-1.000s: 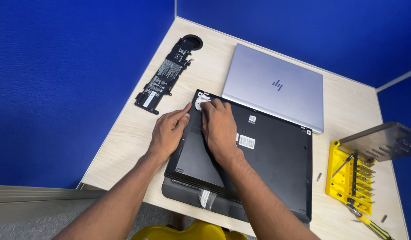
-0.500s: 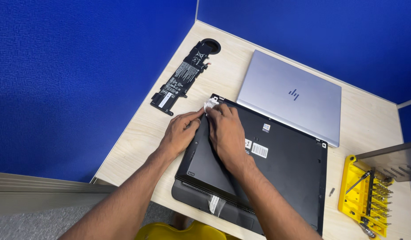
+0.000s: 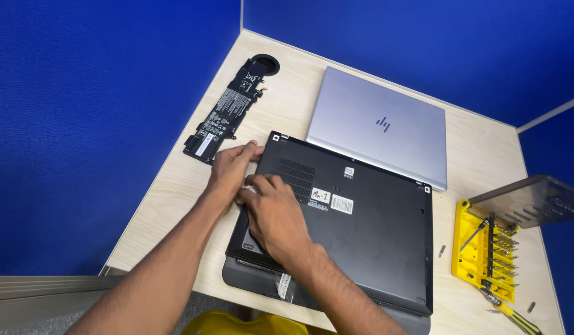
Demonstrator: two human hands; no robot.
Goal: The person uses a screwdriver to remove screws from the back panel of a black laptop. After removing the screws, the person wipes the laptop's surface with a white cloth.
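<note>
2 hands work at the left edge of 1 black laptop, which lies bottom-up on the light wooden desk. The left hand rests with curled fingers on the laptop's left rim near its far-left corner, thumb along the edge. The right hand lies just behind it on the base panel, fingers bent and pinched on 1 small white scrap between the 2 hands; what that scrap is, I cannot tell. The 2 hands touch each other there.

On the black laptop's base sit 2 white labels side by side, near its middle. Under its near edge 1 dark grey slab sticks out.

Beyond the black laptop, touching its far edge, lies 1 closed silver laptop. To the far left of the black laptop lies 1 long black battery pack. To its right stands 1 yellow screwdriver bit case, its clear lid lifted, with 1 yellow-handled screwdriver at its near end. At least 2 loose screws lie on the desk near that case.
</note>
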